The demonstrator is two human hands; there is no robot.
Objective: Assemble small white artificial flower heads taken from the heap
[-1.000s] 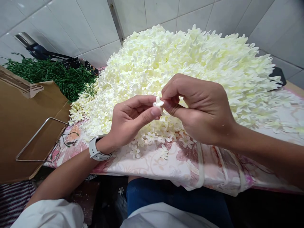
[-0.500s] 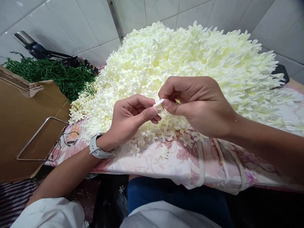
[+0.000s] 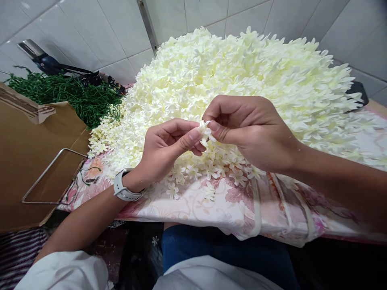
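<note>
Between my two hands is a small white flower, its petals spread. My left hand, with a pale watch on the wrist, pinches it between thumb and fingers from the left. From the right, my right hand grips a petal edge with thumb and bent forefinger. Both hands are held in front of a large heap of white flowers. A few single flowers lie loose on the floral tablecloth just below them.
A cardboard box with a bent metal wire stand is at the left. Behind it sits a tangle of green plastic stems, beside a dark object with a silver end. White wall tiles close off the back.
The flower between my fingers has opened out; before, it looked folded, with a pointed tip. My hands have barely shifted.
</note>
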